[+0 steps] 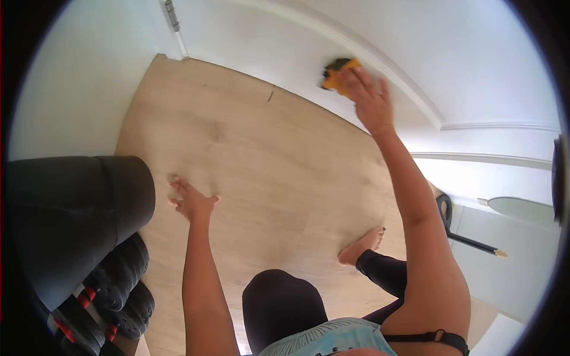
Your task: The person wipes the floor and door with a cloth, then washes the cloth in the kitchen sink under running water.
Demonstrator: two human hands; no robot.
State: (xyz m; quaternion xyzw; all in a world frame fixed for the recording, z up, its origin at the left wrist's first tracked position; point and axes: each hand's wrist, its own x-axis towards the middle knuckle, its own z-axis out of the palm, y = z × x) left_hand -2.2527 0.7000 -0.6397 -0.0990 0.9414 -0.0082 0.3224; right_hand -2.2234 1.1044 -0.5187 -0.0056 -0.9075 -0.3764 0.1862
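Observation:
My right hand [369, 98] presses a yellow and dark sponge-like pad [339, 76] against the lower part of the white door [285, 50], a little above the floor. The pad and fingertips are slightly blurred. On the left, my left hand [193, 200] has its fingers spread over the light wooden floor [255, 154] and holds nothing. Whether its fingertips touch the floor, I cannot tell.
A large black rolled or padded item [71, 207] lies at the left, with black weight plates [119, 273] below it. My bare foot [362, 246] is on the floor at right. Beyond my right arm are a black-handled tool [475, 243] and a hinge [172, 16] sits top left.

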